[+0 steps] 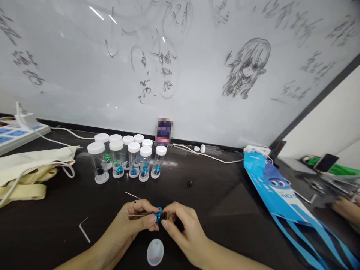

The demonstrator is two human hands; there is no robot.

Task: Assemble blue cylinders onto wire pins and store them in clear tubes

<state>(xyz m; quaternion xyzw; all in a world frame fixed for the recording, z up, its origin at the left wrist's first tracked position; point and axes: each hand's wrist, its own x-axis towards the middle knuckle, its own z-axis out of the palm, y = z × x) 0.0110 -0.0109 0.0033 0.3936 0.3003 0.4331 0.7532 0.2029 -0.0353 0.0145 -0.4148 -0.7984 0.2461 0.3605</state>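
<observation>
My left hand (140, 219) is closed in a pinch around a small blue metal part (159, 213), from which thin metal rods stick out to the left. Facing it, my right hand (182, 225) pinches a small black piece (164, 216) right against the blue part; whether the two are joined, I cannot tell. Just below my fingers lies a white oval cap or dish (155, 252) with a tiny item in it. An L-shaped hex key (84, 230) rests to the left of my left forearm. Farther back on the table is a small black knob-like part (189, 183).
Several clear tubes with white lids (145, 165) stand behind my hands, holding blue, green or black parts. A phone (164, 132) leans on the whiteboard (197, 75). A blue bag (278, 187) lies right, cloth (30, 168) and a power strip (25, 131) left. Another person's hand (347, 210) shows far right.
</observation>
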